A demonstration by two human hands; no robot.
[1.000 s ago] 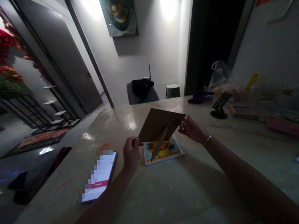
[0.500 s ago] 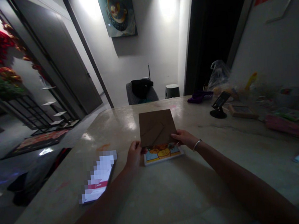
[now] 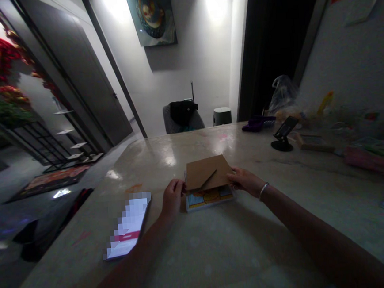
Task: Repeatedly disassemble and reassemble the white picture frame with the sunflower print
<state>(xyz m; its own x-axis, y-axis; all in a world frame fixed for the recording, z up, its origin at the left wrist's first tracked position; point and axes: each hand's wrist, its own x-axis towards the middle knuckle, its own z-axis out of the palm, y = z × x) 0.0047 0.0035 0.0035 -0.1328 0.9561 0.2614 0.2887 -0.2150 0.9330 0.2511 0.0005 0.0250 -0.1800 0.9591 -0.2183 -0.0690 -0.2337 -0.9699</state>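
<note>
Probably light, stiff and best held by its edges, the brown board (image 3: 205, 169) covers the far part of the yellow-and-blue picture (image 3: 211, 198); right hand (image 3: 248, 182) nearly closed, pinching the board's near right corner; left hand (image 3: 172, 198) half-curled at its left edge, grip unclear.

Dim overall, bright pools of light on far wall (image 3: 202, 67), tabletop (image 3: 214, 253) glare, blurry edges.

Tabletop (image 3: 207, 249) open nearside, probable phone (image 3: 129, 229) leftward
</note>
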